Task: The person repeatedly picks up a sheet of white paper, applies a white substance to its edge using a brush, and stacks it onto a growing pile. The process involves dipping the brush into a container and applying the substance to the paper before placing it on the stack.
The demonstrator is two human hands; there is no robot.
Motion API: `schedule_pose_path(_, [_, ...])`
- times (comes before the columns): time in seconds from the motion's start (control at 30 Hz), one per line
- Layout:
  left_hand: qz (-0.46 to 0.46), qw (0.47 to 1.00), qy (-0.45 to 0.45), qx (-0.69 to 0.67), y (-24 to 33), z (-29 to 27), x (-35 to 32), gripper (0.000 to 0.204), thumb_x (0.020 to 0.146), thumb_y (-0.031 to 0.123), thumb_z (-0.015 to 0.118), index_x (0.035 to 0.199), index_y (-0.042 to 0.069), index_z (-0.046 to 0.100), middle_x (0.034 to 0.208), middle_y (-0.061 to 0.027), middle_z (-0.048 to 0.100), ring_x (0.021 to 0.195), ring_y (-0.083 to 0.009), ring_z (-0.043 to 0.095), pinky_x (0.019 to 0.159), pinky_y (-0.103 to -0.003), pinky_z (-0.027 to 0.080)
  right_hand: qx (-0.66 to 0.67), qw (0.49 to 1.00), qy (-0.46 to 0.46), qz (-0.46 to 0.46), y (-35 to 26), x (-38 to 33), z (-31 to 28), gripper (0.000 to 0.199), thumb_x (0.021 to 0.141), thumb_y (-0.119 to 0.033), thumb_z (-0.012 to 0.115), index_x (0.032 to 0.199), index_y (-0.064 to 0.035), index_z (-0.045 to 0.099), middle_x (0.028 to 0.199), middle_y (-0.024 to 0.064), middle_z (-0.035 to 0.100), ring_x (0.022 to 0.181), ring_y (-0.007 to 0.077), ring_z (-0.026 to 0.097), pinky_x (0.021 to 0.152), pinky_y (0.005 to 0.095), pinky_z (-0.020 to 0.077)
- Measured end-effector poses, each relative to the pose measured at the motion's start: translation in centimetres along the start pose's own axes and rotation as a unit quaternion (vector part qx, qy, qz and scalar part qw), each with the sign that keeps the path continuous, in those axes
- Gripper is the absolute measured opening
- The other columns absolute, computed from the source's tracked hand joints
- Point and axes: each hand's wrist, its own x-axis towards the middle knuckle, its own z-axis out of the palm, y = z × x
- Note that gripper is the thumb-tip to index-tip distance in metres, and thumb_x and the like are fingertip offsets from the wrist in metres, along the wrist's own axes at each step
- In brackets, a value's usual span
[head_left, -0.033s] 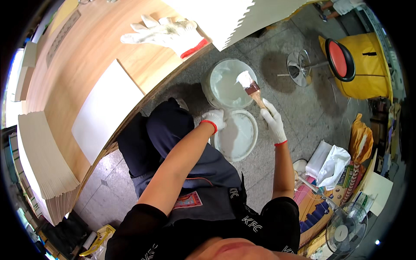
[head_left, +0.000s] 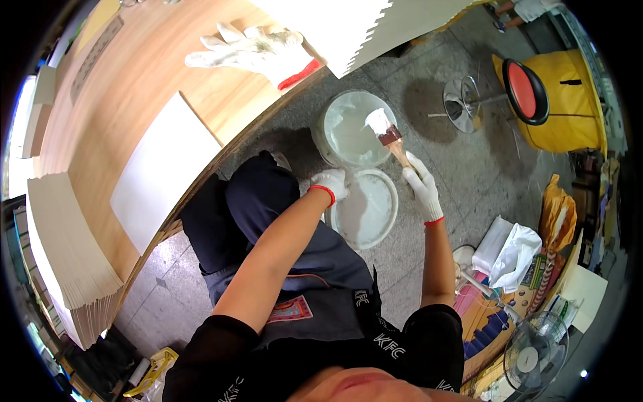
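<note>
My right hand (head_left: 423, 186), in a white knit glove with a red cuff, grips the wooden handle of a paintbrush (head_left: 391, 139). White paste coats its bristles, which hang over the right side of a large pale bucket (head_left: 320, 137). Whitish stuff shows inside that bucket. Nearer to me a smaller white bucket (head_left: 394, 211) holds white, smooth-looking material. My left hand (head_left: 329, 184), gloved the same way, is closed at the left rim of this smaller bucket; its fingertips are partly hidden.
To the left a wooden table (head_left: 161, 74) carries a spare glove (head_left: 251, 55), a white sheet (head_left: 164, 174) and a stack of boards (head_left: 74, 248). On the right are a red-seated stool (head_left: 526, 92), a yellow bag (head_left: 569, 104), a fan (head_left: 532, 358) and white plastic bags (head_left: 514, 258).
</note>
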Motion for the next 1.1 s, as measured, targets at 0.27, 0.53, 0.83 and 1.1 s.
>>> schedule_pose_path(0.27, [-0.024,0.998,-0.021,0.055,-0.1,0.6,1.5,0.054,0.081,0.031,0.061,0.126,0.003,0.051,0.118,-0.0201,0.066,0.108,-0.0362,0.065,0.086,-0.052,0.052,0.011,1.0,0.018,-0.023,-1.6,-1.1,0.2,0.044,0.096,-0.017,0.058,0.138,-0.004,0.053,0.093,-0.0048,0.055,0.069,0.0012,0.046,0.056,0.0176,0.0359])
schedule_pose_path(0.53, [-0.017,1.0,-0.014,0.019,0.0,-0.1,0.7,0.061,0.08,0.032,0.064,0.13,0.003,0.046,0.121,-0.0207,0.064,0.112,-0.0351,0.063,0.086,-0.055,0.05,-0.006,0.997,0.023,-0.07,-2.0,-1.3,0.0,0.044,0.095,-0.015,0.058,0.137,-0.0026,0.053,0.099,-0.0042,0.056,0.073,0.0018,0.047,0.06,0.018,0.0382])
schedule_pose_path(0.83, [-0.05,0.997,-0.052,0.027,0.7,-0.6,1.0,0.058,0.079,0.026,0.063,0.132,0.007,0.05,0.131,-0.0166,0.06,0.121,-0.0337,0.059,0.088,-0.059,0.049,0.047,0.998,0.01,-0.042,-0.8,-0.4,0.6,0.046,0.097,-0.019,0.057,0.139,-0.0043,0.051,0.089,-0.0039,0.057,0.064,0.0012,0.044,0.054,0.0181,0.0341])
schedule_pose_path(1.1, [-0.047,0.998,-0.027,0.036,0.2,0.4,1.9,0.062,0.077,0.035,0.065,0.13,0.006,0.052,0.124,-0.0183,0.063,0.114,-0.0356,0.062,0.086,-0.059,0.049,0.088,0.996,0.01,-0.004,-1.3,-0.3,0.9,0.049,0.099,-0.028,0.053,0.142,-0.0049,0.048,0.079,-0.0015,0.06,0.055,0.0022,0.043,0.047,0.0187,0.0305])
